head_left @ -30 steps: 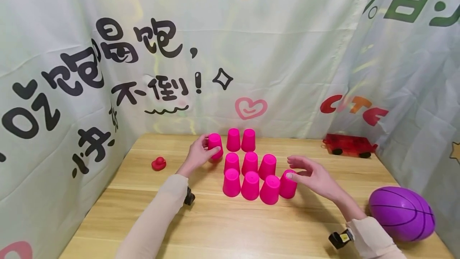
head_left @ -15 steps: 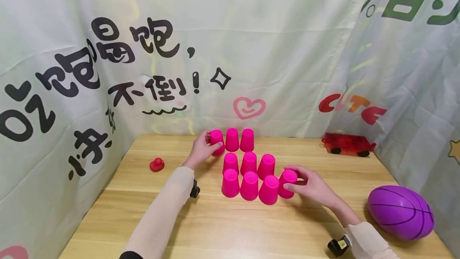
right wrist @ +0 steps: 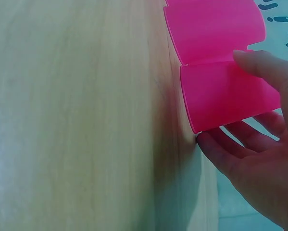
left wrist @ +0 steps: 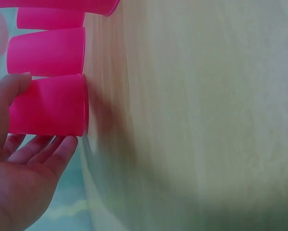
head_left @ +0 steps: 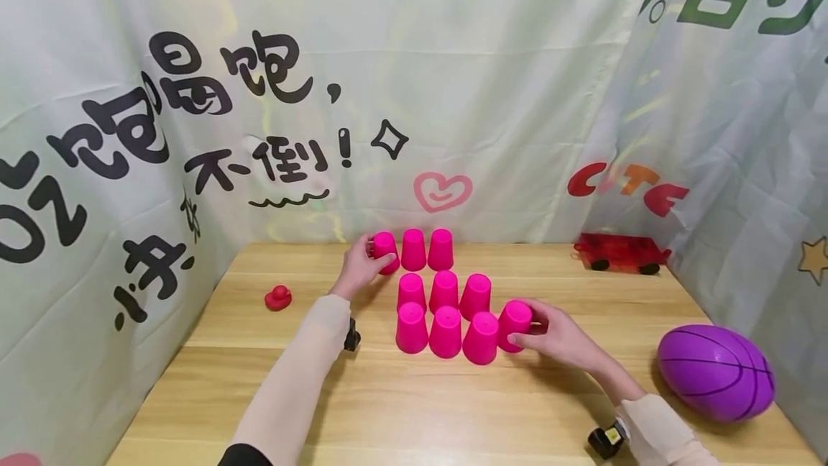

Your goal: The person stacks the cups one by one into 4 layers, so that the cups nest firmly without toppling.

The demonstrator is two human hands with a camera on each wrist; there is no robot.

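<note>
Upside-down pink plastic cups stand in three rows on the wooden table. My left hand (head_left: 364,265) grips the leftmost cup (head_left: 385,253) of the back row, its thumb on the near side. In the left wrist view that cup (left wrist: 50,107) stands upright on the tabletop beside its neighbour (left wrist: 47,52). The rightmost front cup (head_left: 514,326) is held by my right hand (head_left: 559,336), thumb in front and fingers round the far side. Seen from the right wrist, this cup (right wrist: 228,94) touches or nearly touches the one beside it. A middle row (head_left: 444,293) stands between, partly hidden by front cups.
A small red rubber duck (head_left: 278,298) sits on the left of the table (head_left: 388,408). At the back right stands a translucent red toy cart (head_left: 622,253). A purple ball (head_left: 714,372) lies near the right edge. Printed curtains (head_left: 504,128) enclose the back and sides.
My left hand has brought its cup rightward, up against the back row, and down onto the table. My right hand's fingers have come down round the front right cup.
</note>
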